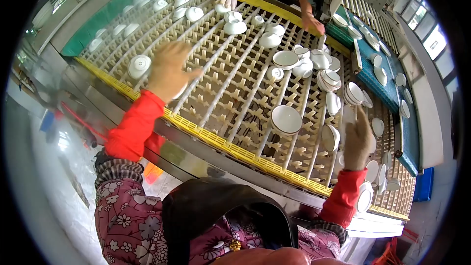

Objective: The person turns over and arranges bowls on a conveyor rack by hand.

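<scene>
My left hand point(169, 71) is over the left part of a pegged conveyor point(235, 113), its thumb apart from the fingers and nothing gripped. Part of a white bowl point(180, 92) shows beside its wrist, and an upside-down white bowl point(139, 66) lies to its left. My right hand point(357, 142) reaches over the right end of the conveyor, fingers stretched away from me and slightly blurred. Closest to it are a tilted bowl point(331, 137) on its left and stacked bowls point(353, 93) beyond its fingertips. A dark-rimmed bowl point(286, 119) sits upright between my hands.
Across the conveyor, another person's gloved hand point(227, 1) touches a bowl; their other hand point(312, 23) is near the right side. Blue belts point(378, 71) carrying bowls run at the right. A yellow edge strip point(216, 140) borders my side. More bowls cluster at right-centre.
</scene>
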Tool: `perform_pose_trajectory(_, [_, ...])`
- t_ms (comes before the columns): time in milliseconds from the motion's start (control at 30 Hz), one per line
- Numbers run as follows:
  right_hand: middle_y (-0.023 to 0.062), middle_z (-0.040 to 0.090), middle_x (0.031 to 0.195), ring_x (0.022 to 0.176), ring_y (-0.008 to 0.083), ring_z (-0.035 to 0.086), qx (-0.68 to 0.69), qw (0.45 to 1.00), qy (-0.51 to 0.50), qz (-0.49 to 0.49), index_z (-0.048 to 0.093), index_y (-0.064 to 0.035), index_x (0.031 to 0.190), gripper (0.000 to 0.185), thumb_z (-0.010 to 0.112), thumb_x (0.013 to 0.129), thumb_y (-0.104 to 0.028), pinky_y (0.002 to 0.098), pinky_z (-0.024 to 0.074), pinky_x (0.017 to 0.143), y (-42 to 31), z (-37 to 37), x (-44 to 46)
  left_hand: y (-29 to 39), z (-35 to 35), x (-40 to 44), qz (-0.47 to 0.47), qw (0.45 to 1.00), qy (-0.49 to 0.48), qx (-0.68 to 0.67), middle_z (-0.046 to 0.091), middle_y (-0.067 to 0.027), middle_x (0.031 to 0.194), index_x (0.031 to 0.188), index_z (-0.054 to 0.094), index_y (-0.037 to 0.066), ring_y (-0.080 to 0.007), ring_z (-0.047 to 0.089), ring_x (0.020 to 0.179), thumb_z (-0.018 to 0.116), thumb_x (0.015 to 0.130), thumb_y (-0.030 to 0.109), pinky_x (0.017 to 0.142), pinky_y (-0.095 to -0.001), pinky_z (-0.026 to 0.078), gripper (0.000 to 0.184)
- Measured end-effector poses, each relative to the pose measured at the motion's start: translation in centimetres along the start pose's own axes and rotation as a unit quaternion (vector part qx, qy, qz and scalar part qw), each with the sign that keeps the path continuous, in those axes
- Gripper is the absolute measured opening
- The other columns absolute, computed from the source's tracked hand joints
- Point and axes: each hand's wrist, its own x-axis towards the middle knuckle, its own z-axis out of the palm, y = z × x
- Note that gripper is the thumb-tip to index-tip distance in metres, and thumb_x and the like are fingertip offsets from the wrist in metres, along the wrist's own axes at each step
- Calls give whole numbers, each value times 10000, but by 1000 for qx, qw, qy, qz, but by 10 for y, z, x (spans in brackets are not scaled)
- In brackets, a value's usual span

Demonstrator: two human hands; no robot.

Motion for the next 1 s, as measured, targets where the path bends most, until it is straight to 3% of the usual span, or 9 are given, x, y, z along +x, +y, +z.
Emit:
perform_pose_trajectory(200, [184, 832, 1167, 974, 232, 809, 286, 921, -200, -173, 683, -15, 1542, 550, 705, 994, 27, 332, 625, 841, -88, 135, -3, 113, 44, 39, 220, 906, 27, -361, 732, -233, 1396, 1434, 711, -28, -345, 715, 1238, 971, 854, 458, 1123, -484, 583, 801])
perform_pose_trajectory(267, [243, 817, 1227, 1062, 356, 817, 136, 939, -264, -172, 690, -1, 1517, 597, 843, 945, -81, 413, 640, 952, -128, 134, -1, 112, 21, 45, 43, 873, -335, -351, 800, -206, 1214, 1255, 824, 37, -348, 762, 1014, 965, 855, 380, 996, -462, 624, 545])
perform_pose_trajectory(400, [250, 764, 1393, 1208, 328, 776, 60, 959, -164, -224, 656, -28, 1583, 679, 853, 938, -110, 463, 624, 1016, -86, 156, -11, 54, 50, 31, 168, 944, -65, -276, 796, -161, 1012, 1153, 854, 67, -305, 760, 878, 933, 907, 404, 818, -441, 639, 424])
perform_pose_trajectory(467, [245, 777, 1283, 1156, 398, 770, -81, 952, -228, -188, 739, -34, 1443, 600, 887, 892, -220, 481, 631, 996, -74, 151, -18, 10, 67, 56, 4, 993, -67, -98, 770, -148, 984, 1159, 812, 4, -221, 748, 876, 853, 970, 634, 799, -409, 636, 659])
perform_pose_trajectory(533, [241, 775, 1231, 1139, 420, 759, -226, 899, -362, -96, 768, -31, 1364, 570, 899, 862, -267, 489, 635, 979, -63, 149, -21, -2, 26, 82, -306, 895, -44, -322, 798, -192, 1052, 1132, 799, -30, -273, 791, 949, 904, 923, 601, 867, -398, 618, 672])
perform_pose_trajectory(600, [231, 774, 1178, 1080, 418, 761, -204, 928, -267, -163, 781, -27, 1275, 503, 886, 858, -287, 494, 638, 952, -20, 157, -31, -63, 79, 101, -257, 943, 54, -204, 817, -275, 1085, 1188, 800, -72, -392, 803, 1030, 846, 937, 565, 932, -485, 594, 687])
perform_pose_trajectory(767, [208, 788, 1039, 1044, 417, 772, -179, 944, -226, -160, 777, -26, 1196, 426, 832, 868, -293, 504, 644, 916, -10, 149, -35, -139, 184, 96, -310, 928, -182, -95, 799, -284, 1281, 1292, 803, -21, -443, 771, 1196, 811, 966, 504, 1051, -504, 583, 618])
perform_pose_trajectory(933, [211, 820, 1102, 922, 287, 822, -42, 938, -295, 178, 795, -34, 1295, 428, 823, 932, -259, 417, 632, 815, -47, 136, -16, -55, 123, 98, -334, 939, -80, -14, 768, -235, 1403, 1505, 669, -14, -425, 719, 1312, 833, 974, 418, 1125, -537, 554, 703])
perform_pose_trajectory(1000, [202, 809, 1099, 961, 283, 805, 253, 904, -186, 290, 722, -33, 1429, 485, 797, 978, -194, 418, 652, 872, -75, 154, 2, -52, 143, 107, -150, 984, 86, 42, 751, -222, 1438, 1539, 644, 3, -409, 687, 1353, 828, 977, 389, 1159, -530, 530, 706])
